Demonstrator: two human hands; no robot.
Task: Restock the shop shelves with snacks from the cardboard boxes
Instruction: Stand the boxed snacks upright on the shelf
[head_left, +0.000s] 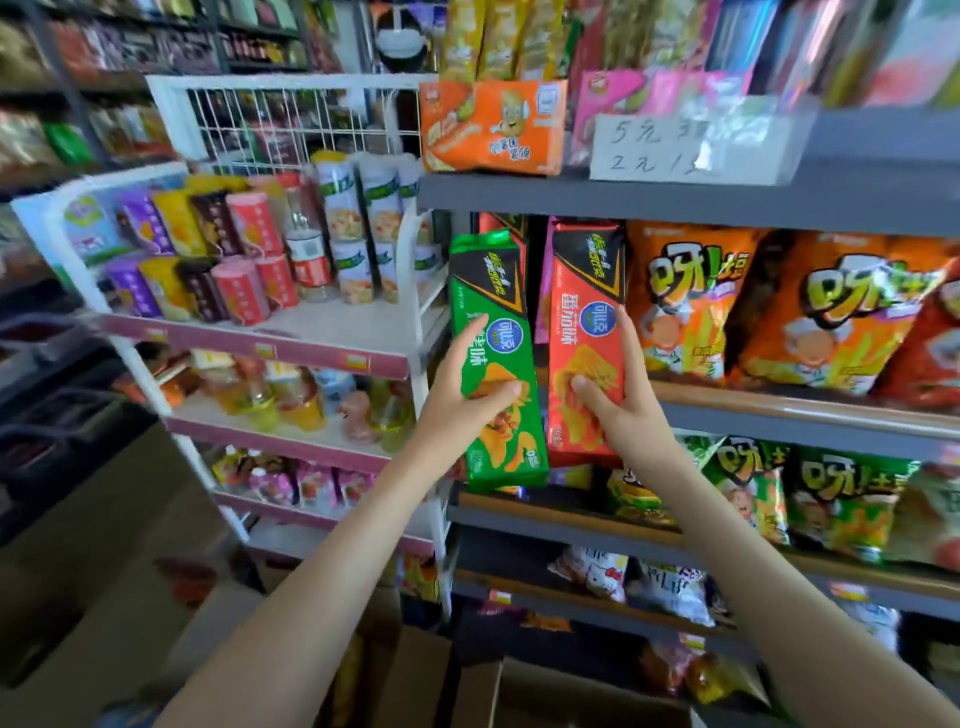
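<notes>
Gripping 2 packs upright — left hand (462, 395) green pack (493, 364), right hand (618, 400) red pack (584, 332).

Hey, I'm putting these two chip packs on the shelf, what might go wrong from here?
The green pack in the left grip hangs partly below the shelf rail. Pinched only at mid-height, it may slip and fall toward the cardboard box.
The red pack in the right grip stands close beside the orange bags. Pushing it in might crush or topple them.
</notes>
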